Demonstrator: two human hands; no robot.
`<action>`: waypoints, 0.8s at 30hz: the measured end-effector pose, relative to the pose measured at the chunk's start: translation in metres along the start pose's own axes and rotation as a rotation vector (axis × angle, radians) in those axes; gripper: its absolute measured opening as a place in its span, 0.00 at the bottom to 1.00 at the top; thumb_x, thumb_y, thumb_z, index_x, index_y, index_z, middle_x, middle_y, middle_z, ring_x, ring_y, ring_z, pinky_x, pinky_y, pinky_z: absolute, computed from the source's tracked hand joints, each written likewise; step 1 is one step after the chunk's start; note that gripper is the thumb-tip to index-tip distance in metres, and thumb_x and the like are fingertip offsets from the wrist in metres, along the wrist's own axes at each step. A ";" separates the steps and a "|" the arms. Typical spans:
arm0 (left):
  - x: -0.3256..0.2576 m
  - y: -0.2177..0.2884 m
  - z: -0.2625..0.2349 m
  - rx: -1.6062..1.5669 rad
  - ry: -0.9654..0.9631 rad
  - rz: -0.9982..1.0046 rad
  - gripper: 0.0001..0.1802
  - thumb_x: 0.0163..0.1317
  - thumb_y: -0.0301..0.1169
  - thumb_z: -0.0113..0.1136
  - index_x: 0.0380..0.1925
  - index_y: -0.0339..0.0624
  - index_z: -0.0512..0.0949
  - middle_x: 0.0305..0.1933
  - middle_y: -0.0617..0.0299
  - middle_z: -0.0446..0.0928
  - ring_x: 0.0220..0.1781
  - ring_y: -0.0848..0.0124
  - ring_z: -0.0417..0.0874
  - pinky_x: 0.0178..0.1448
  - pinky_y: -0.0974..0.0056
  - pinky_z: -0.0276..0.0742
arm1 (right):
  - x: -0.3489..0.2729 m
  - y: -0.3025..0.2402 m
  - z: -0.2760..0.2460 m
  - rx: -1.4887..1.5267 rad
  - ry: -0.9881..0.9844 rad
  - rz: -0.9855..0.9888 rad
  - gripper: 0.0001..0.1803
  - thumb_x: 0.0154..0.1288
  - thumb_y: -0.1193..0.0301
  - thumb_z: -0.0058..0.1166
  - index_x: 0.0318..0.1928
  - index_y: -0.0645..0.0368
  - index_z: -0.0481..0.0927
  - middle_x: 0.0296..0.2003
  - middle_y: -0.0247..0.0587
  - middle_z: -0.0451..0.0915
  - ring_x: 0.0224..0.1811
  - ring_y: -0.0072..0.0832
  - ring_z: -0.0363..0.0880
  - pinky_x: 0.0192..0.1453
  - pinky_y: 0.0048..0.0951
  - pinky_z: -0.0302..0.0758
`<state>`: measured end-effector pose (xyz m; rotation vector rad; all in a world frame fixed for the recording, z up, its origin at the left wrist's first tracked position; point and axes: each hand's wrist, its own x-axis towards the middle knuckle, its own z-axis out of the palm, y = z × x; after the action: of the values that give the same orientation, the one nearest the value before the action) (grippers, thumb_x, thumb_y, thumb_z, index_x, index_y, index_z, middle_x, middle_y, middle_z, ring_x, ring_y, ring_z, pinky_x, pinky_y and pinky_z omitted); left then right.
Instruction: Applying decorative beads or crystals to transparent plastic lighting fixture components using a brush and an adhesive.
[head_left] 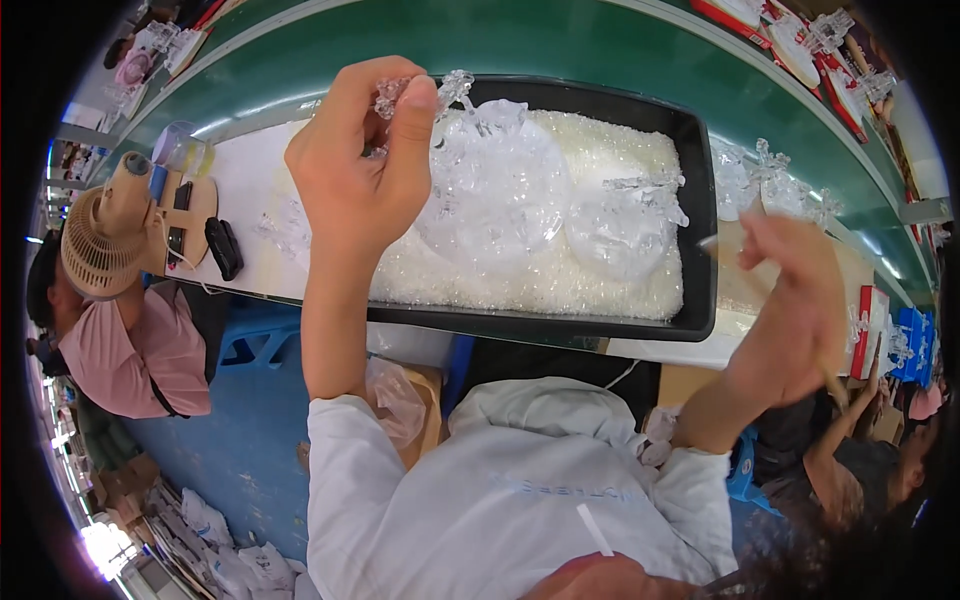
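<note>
My left hand [370,160] is raised over the left end of a black tray [697,215], thumb and fingers pinched on a clear faceted plastic figurine [455,88] that the fingers partly cover. White glittery granules [450,280] fill the tray. Two round clear pieces stand in them: a larger dome [500,195] in the middle, just right of my left hand, and a smaller one [620,235] with a clear figure on top. Past the tray's right end, my right hand [790,300] is smeared by motion, its fingers curled round a thin stick-like tool [835,385] with a pale tip.
A beige fan [105,235], a black case [224,248] and a clear jar [185,150] are on the left side. More clear pieces [775,185] stand right of the tray. Behind runs a green ledge [560,45]. Co-workers sit left, in a pink shirt [150,350], and right.
</note>
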<state>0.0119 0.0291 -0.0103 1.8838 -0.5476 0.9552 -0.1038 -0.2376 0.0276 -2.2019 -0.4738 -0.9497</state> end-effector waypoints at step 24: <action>-0.018 0.015 -0.002 -0.033 -0.102 0.146 0.09 0.68 0.26 0.62 0.40 0.28 0.78 0.30 0.54 0.85 0.26 0.76 0.83 0.32 0.75 0.77 | -0.074 0.003 0.069 0.597 0.013 0.250 0.07 0.56 0.84 0.57 0.36 0.63 0.76 0.35 0.50 0.78 0.26 0.34 0.82 0.29 0.30 0.83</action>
<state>-0.0100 0.0237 -0.0164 1.8907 -0.7660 0.9409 -0.1178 -0.1950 -0.0630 -1.6621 -0.3996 -0.5900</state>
